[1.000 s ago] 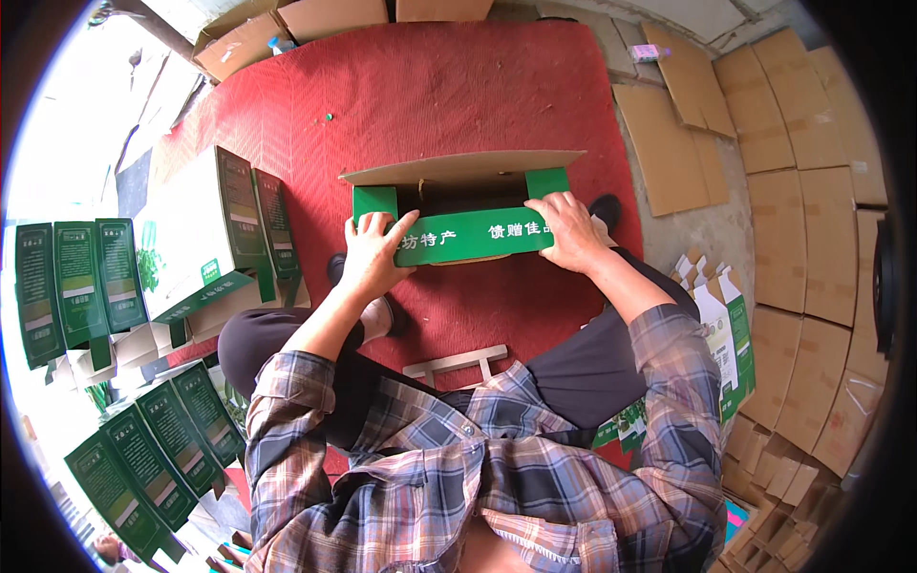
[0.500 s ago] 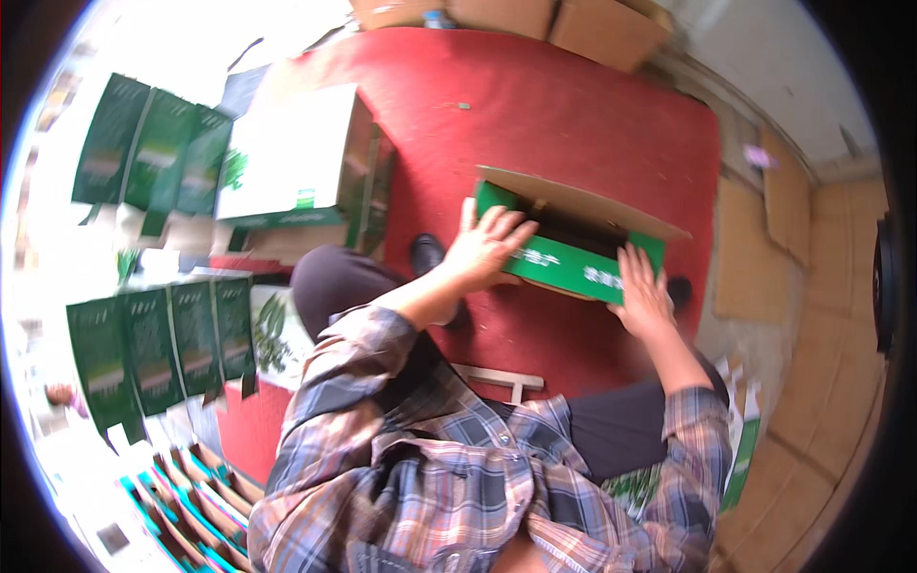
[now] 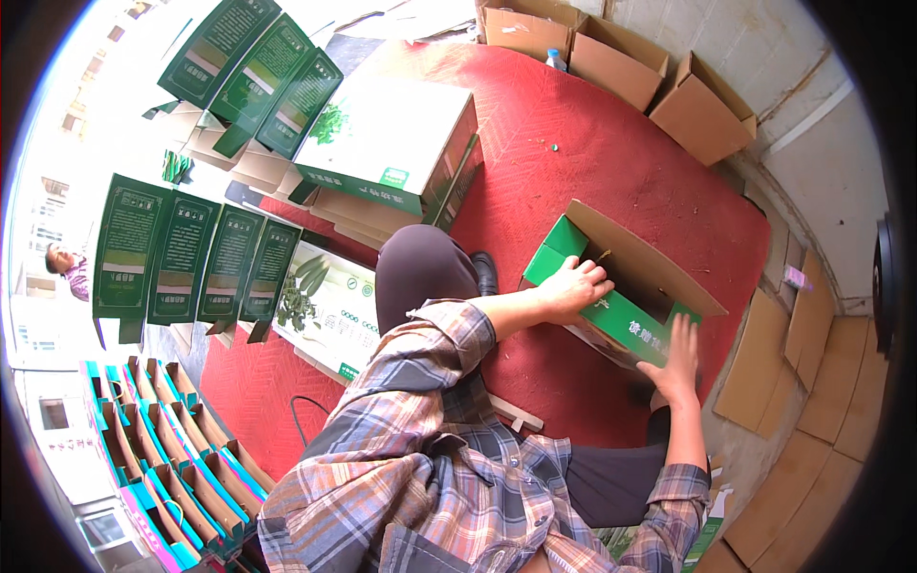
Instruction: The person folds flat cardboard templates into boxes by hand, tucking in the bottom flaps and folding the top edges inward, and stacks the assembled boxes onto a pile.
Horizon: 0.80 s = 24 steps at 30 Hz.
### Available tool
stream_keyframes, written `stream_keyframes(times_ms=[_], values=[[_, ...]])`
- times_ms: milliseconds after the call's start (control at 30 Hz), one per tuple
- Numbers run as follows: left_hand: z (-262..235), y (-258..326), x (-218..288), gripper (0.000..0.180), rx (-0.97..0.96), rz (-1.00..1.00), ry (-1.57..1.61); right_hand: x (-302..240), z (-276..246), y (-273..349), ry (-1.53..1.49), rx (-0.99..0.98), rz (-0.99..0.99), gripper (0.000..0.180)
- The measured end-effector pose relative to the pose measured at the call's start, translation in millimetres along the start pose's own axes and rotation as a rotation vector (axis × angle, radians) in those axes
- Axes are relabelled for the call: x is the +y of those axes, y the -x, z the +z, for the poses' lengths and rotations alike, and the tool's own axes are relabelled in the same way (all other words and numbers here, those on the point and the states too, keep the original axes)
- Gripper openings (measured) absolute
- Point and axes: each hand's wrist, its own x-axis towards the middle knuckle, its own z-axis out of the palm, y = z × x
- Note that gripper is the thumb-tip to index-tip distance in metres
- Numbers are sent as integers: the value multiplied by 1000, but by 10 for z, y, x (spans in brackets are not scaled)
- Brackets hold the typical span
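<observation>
The left hand (image 3: 570, 291) lay across the left part of the carton's near wall, knuckles bent and fingers curled over the upper edge; the thumb was too hidden to tell whether it pinched the board. The right hand (image 3: 678, 361) was open at the wall's right end, its 4 fingers straight and the thumb spread toward 9 o'clock; slight blur made it hard to tell how firmly it touched.

The green gift carton (image 3: 621, 323) was at 3 o'clock from the middle of the view, over the red mat (image 3: 516, 162), tilted so that its long side ran from 10 to 4 o'clock. Its near wall was green with white lettering, and its lid (image 3: 650, 267) stood raised on the far side, bare brown inside. The interior was dark, with a small yellowish thing near the lid, its kind unclear.

At 8 o'clock, turquoise-edged boxes (image 3: 172, 449) sat in close rows, open, brown inside; their contents were too small to tell. At 9 o'clock rose 4 green panels (image 3: 172, 258), with a white leaf-printed carton (image 3: 330, 315) just beside them. At 11 o'clock was a white-topped green carton (image 3: 387, 138). Between 12 and 2 o'clock stood 3 open brown cartons (image 3: 616, 62), a blue-capped bottle (image 3: 556, 60) near the 1st and 2nd.
</observation>
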Motion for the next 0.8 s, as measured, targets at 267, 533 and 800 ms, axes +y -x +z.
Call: stream_keyframes(times_ms=[267, 533, 800], values=[[-271, -143, -146, 80, 209, -373, 286, 597, -321, -37, -386, 399, 124, 72], [-1287, -125, -183, 75, 849, -490, 964, 898, -307, -22, -652, 397, 179, 52], [-2371, 1050, -34, 39, 1300, -164, 1603, 829, -245, -142, -544, 298, 173, 53]])
